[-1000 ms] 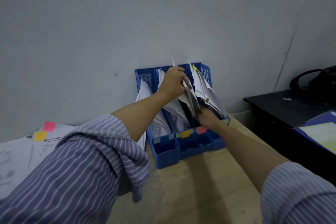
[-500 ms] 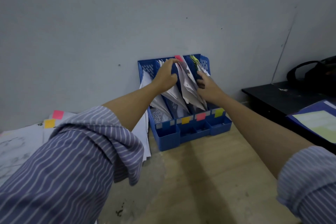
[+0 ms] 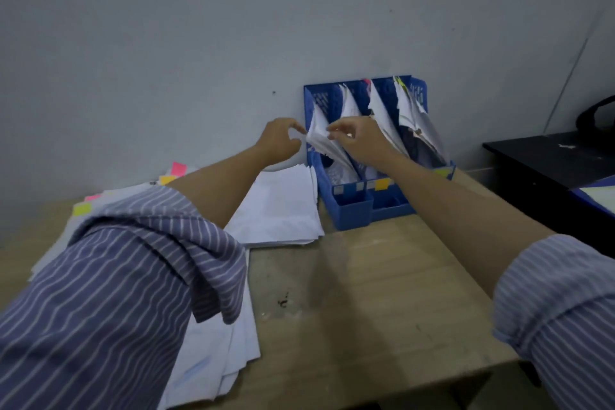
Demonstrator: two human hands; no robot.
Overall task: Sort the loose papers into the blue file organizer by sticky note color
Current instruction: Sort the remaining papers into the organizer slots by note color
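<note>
The left hand [image 3: 279, 142] curls its fingers loosely just outside the blue file organizer [image 3: 352, 210], maybe touching paper. At its 3 o'clock, the right hand [image 3: 357, 140] pinches the leaning papers [image 3: 324, 143] in slot 1, which tilt toward 11 o'clock.

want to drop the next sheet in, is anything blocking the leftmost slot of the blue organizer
Yes. Papers already filed there lean out over the slot's left edge, and both hands, left and right, pinch them at the mouth of the blue organizer.

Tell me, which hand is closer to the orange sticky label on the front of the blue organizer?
The right hand, just above the orange label at the organizer. The left hand is beyond the organizer's left side.
</note>
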